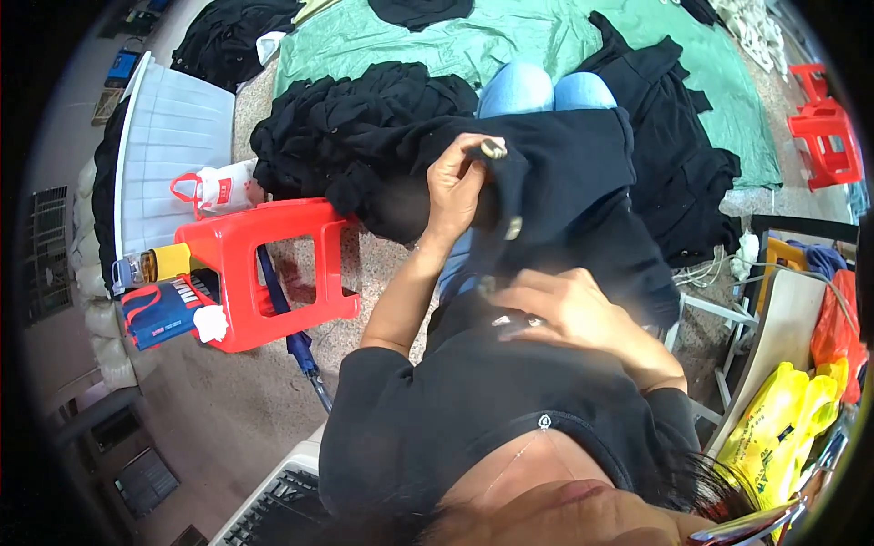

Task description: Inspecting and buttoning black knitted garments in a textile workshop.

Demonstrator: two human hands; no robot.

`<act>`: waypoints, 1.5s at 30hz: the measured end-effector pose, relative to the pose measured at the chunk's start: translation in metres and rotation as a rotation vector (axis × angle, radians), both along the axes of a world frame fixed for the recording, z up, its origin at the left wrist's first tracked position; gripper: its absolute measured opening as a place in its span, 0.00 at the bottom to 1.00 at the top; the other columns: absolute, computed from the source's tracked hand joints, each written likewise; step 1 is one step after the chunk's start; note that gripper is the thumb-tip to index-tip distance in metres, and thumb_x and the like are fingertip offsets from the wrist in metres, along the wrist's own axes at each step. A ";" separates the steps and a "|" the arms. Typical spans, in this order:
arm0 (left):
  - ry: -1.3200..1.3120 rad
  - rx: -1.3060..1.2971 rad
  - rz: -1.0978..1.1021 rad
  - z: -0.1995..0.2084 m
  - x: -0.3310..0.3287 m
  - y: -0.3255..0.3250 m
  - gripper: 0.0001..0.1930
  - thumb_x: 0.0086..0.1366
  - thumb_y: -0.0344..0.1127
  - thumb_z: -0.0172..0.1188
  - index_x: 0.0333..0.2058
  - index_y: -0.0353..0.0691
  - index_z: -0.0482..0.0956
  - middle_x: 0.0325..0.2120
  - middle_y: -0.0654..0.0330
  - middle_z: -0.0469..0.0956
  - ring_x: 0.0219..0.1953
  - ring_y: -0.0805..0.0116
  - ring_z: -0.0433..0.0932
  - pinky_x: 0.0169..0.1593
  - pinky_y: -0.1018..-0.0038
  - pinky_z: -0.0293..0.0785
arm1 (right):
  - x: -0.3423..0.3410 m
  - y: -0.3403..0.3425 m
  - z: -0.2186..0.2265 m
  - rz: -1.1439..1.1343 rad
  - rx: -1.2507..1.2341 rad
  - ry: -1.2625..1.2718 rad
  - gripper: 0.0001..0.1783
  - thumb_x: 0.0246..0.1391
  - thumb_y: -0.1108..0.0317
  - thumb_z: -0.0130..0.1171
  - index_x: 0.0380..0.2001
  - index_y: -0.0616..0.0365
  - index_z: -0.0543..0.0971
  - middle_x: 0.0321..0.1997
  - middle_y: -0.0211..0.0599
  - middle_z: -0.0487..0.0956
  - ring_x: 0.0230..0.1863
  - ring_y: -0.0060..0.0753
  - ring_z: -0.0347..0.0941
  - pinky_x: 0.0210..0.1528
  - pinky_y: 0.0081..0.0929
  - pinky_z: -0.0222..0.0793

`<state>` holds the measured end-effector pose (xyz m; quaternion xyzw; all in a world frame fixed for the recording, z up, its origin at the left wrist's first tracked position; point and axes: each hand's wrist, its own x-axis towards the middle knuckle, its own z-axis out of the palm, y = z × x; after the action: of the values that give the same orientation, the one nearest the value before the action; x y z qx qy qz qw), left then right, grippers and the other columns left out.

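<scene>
A black garment (578, 182) lies across my lap over blue jeans (516, 88). My left hand (455, 187) pinches the garment's edge and holds it up, next to a gold-coloured button (493, 148). Lower on the same edge sits a second gold-coloured button (514, 227). Close to my body, my right hand (564, 309) is curled and blurred by motion. Small silvery bits show at its fingers, too smeared to name. It is apart from my left hand, just below the hanging edge.
Heaped black garments (364, 118) lie ahead on a green sheet (510, 36), with more black cloth (674, 155) at the right. A red plastic stool (282, 273) stands at the left, holding a blue bag (168, 314). A yellow bag (778, 432) is at the lower right.
</scene>
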<state>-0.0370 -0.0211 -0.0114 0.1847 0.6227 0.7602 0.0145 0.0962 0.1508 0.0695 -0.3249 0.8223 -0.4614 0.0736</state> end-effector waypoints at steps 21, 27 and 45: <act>-0.740 0.749 -0.397 -0.041 0.033 -0.002 0.07 0.69 0.32 0.52 0.43 0.40 0.76 0.36 0.61 0.76 0.42 0.71 0.75 0.51 0.74 0.75 | -0.068 0.002 -0.060 -0.593 -0.101 0.224 0.11 0.51 0.72 0.66 0.39 0.60 0.80 0.30 0.35 0.79 0.26 0.30 0.77 0.30 0.23 0.72; -0.809 0.826 -0.388 -0.033 0.034 0.000 0.08 0.69 0.31 0.52 0.44 0.39 0.76 0.37 0.61 0.79 0.41 0.70 0.79 0.49 0.72 0.79 | -0.070 0.000 -0.063 -0.558 -0.113 0.302 0.11 0.50 0.71 0.67 0.38 0.61 0.81 0.27 0.34 0.78 0.24 0.30 0.76 0.28 0.24 0.70; -0.736 0.795 -0.448 -0.044 0.034 0.000 0.13 0.68 0.39 0.57 0.47 0.39 0.74 0.39 0.60 0.80 0.41 0.70 0.81 0.49 0.72 0.80 | -0.068 0.003 -0.064 -0.565 -0.070 0.348 0.11 0.49 0.70 0.68 0.37 0.59 0.80 0.25 0.33 0.77 0.24 0.31 0.76 0.27 0.25 0.70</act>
<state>-0.0034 -0.0207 -0.0556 0.0272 0.1895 0.9279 0.3199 0.0278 0.1535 0.0051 -0.1604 0.8637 -0.4292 -0.2099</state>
